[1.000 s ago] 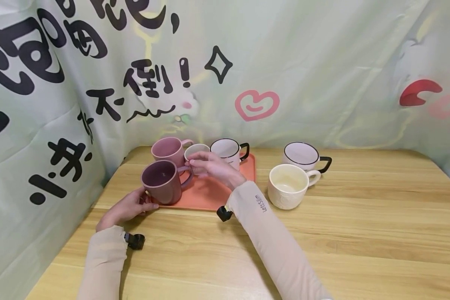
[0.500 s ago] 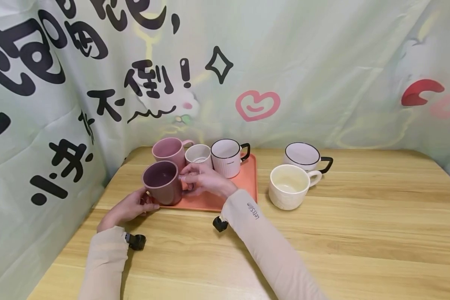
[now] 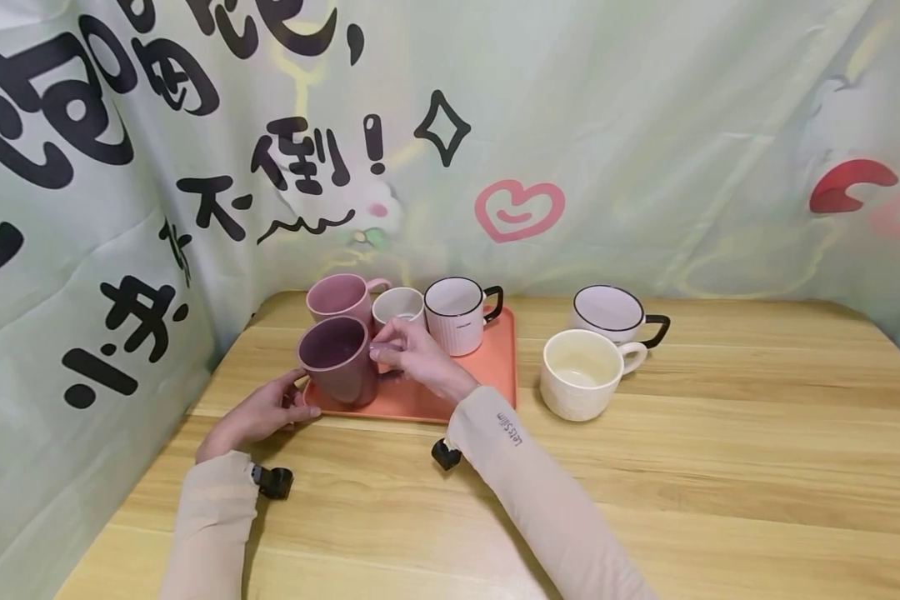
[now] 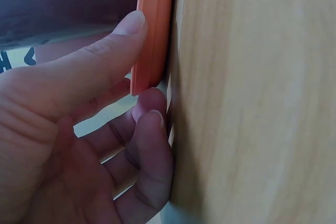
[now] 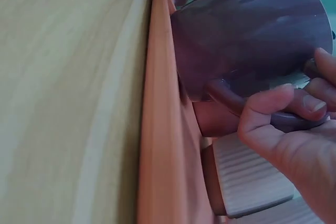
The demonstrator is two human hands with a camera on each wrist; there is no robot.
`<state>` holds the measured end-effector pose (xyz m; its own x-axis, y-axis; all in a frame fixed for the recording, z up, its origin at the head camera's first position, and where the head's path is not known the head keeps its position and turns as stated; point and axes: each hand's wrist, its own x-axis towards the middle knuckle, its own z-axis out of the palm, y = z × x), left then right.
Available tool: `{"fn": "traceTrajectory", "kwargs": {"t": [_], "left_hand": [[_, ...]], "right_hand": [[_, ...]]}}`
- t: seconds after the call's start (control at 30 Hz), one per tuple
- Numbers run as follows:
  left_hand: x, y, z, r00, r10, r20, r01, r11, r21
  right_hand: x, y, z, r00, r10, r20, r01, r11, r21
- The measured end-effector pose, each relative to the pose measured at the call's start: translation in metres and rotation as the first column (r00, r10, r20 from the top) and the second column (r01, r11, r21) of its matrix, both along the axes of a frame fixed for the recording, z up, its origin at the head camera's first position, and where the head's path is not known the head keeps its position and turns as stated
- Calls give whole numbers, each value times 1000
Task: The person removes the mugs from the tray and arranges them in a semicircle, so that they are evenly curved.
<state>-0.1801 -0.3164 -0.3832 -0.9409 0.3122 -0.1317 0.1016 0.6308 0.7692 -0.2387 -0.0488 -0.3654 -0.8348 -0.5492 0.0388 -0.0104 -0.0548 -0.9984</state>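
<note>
My right hand [image 3: 425,358] holds the handle [image 5: 228,97] of a dark purple mug [image 3: 339,372] at the front left of an orange tray [image 3: 498,367]. Its fingers are curled round the handle in the right wrist view. The mug's base is at the tray's surface; whether it touches cannot be told. My left hand [image 3: 258,410] pinches the tray's front left corner, thumb [image 4: 131,23] on the rim and fingers below. Behind the dark mug stand a pink mug [image 3: 337,295], a small white ribbed cup [image 3: 398,302], partly hidden by my right hand, and a black-rimmed white mug [image 3: 453,325].
To the right of the tray, a cream mug [image 3: 579,387] stands on the wooden table [image 3: 720,467]. A second black-rimmed white mug [image 3: 607,312] is just behind it. A printed cloth [image 3: 645,150] hangs along the back and left.
My right hand came down from near the white cup to the dark mug's handle and took hold of it. The mug has shifted slightly right. My left hand stays at the tray corner.
</note>
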Motion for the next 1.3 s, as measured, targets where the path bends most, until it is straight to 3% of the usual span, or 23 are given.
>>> {"fn": "traceTrajectory", "kwargs": {"t": [0.37,0.7,1.13,1.3], "left_hand": [[1,0,1,1000,-4,-4,4,1000,-7],[2,1,3,1000,-5,7,5,1000,-2],[2,0,2,1000,7,20,-6,1000,-13],[1,2,2,1000,7,17,-6,1000,-23]], "right_hand": [[-1,13,17,999,-12,44,14,999,-52],[2,25,43,1000,12,-12,-12,999,-48],[-3,34,67,998,11,68,0,988,-157],[-5,45,77,999,-47,5,48,995,-90]]}}
